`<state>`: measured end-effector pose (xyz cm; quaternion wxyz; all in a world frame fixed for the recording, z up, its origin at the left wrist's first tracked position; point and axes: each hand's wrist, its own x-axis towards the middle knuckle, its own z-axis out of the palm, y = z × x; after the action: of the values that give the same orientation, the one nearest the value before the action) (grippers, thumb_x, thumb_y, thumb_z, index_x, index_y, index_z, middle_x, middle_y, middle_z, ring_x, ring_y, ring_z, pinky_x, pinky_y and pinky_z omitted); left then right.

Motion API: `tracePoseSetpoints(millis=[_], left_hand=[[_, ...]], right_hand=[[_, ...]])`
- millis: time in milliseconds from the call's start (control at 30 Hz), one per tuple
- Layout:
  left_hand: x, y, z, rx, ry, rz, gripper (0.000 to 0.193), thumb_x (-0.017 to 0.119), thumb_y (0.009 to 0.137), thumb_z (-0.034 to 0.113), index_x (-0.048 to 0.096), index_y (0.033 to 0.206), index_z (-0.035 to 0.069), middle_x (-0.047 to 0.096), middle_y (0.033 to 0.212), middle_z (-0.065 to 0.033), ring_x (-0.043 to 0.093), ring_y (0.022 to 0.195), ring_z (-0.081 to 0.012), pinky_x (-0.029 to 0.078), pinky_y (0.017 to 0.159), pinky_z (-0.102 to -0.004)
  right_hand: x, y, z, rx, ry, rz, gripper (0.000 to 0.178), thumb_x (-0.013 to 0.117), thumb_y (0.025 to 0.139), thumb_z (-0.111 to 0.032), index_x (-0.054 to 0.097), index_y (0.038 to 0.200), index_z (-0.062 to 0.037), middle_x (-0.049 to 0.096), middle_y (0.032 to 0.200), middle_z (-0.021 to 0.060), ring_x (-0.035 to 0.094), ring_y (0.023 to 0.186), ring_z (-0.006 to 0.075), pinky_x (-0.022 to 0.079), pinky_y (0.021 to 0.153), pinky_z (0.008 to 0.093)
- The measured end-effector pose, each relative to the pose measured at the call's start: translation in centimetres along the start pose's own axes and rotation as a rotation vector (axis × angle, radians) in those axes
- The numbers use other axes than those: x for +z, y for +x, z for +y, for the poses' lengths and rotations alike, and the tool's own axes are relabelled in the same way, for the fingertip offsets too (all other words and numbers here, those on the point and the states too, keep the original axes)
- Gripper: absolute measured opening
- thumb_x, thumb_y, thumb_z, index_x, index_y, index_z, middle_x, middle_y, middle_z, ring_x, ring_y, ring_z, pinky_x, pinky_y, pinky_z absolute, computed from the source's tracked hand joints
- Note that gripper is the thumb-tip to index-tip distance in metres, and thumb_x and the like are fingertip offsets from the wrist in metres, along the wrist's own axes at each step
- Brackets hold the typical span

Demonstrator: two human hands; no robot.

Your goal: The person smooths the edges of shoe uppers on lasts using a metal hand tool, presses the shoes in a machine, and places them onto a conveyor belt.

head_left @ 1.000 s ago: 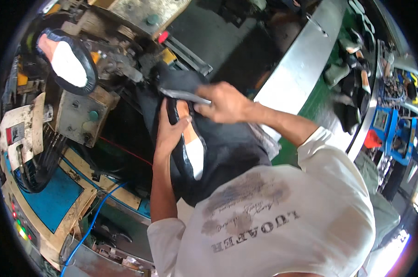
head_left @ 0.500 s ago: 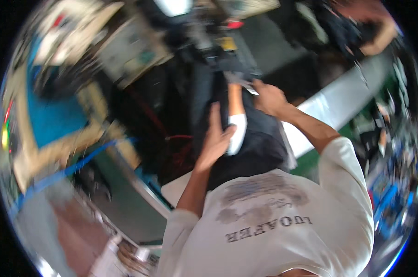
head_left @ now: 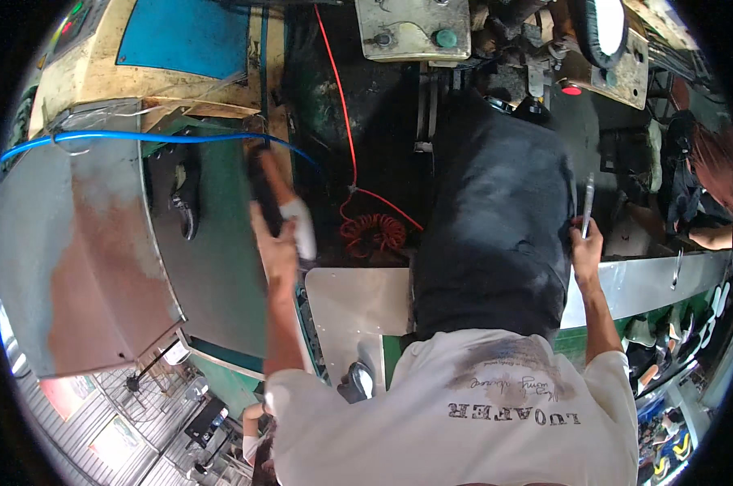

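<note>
Long shoe (head_left: 281, 194), slender tool (head_left: 588, 201) (metallic)

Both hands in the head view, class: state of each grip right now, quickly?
Left hand: closed, holding a black shoe.
Right hand: closed, holding a slim silvery tool.

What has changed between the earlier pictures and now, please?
The left hand has carried the shoe leftward, off the dark trousers; the right hand has moved to the trousers' right edge. The view has turned left. Unchanged: the left hand holds the shoe, the right the slim metal tool.
</note>
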<state>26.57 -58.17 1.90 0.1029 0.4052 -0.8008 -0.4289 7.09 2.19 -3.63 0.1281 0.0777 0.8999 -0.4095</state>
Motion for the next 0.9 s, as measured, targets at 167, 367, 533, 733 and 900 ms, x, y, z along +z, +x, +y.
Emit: tracePoseSetpoints(millis=[167, 367, 533, 733, 900], left_hand=[[-9.7, 11.6, -15.0, -0.257, 1.119, 0.153, 0.111, 0.075, 0.097, 0.013, 0.000, 0.176, 0.034, 0.028, 0.168, -0.0410, 0.052, 0.144, -0.0523, 0.051, 0.113, -0.0559], [-12.1, 22.1, -20.9, -0.354, 1.502, -0.145, 0.111, 0.070, 0.101, 0.018, -0.011, 0.174, 0.039, 0.037, 0.166, -0.0378, 0.058, 0.142, -0.0450, 0.059, 0.100, -0.0543], [-16.1, 31.8, -24.5, -0.266, 1.509, -0.528, 0.067, 0.055, 0.108, 0.032, 0.033, 0.170, 0.021, 0.053, 0.159, -0.0248, 0.055, 0.143, -0.0364, 0.049, 0.111, -0.0476], [-15.6, 24.7, -26.1, 0.171, 1.126, -0.434, 0.055, 0.063, 0.103, 0.023, 0.058, 0.150, -0.004, 0.059, 0.156, -0.0260, 0.055, 0.143, -0.0460, 0.041, 0.123, -0.0480], [1.6, 19.5, -9.3, 0.225, 0.687, -0.279, 0.051, 0.058, 0.106, 0.020, 0.058, 0.149, -0.008, 0.060, 0.150, -0.0321, 0.055, 0.142, -0.0465, 0.041, 0.123, -0.0492]], right_hand=[[-0.2, 0.9, 2.3, 0.311, 0.275, 0.057, 0.014, 0.062, 0.102, -0.017, 0.069, 0.110, -0.0076, 0.058, 0.077, -0.0045, 0.050, 0.057, 0.0066, 0.038, 0.049, 0.0261], [-4.9, -0.2, 8.4, 0.335, -0.010, 0.208, 0.022, 0.064, 0.103, -0.023, 0.068, 0.118, -0.0060, 0.062, 0.080, -0.0019, 0.054, 0.062, 0.0100, 0.043, 0.052, 0.0298], [-3.0, -0.5, 3.1, 0.575, 0.113, 0.164, 0.019, 0.072, 0.100, -0.030, 0.071, 0.108, -0.0130, 0.062, 0.080, -0.0032, 0.053, 0.064, 0.0094, 0.044, 0.052, 0.0297], [2.8, 2.4, -10.8, 0.375, 0.170, 0.258, 0.025, 0.071, 0.097, -0.022, 0.070, 0.110, -0.0002, 0.070, 0.081, 0.0049, 0.066, 0.073, 0.0174, 0.055, 0.065, 0.0381], [7.0, 3.3, -10.1, 0.205, 0.208, 0.255, 0.033, 0.070, 0.091, -0.024, 0.068, 0.112, 0.0021, 0.075, 0.090, 0.0245, 0.076, 0.089, 0.0382, 0.058, 0.086, 0.0497]])
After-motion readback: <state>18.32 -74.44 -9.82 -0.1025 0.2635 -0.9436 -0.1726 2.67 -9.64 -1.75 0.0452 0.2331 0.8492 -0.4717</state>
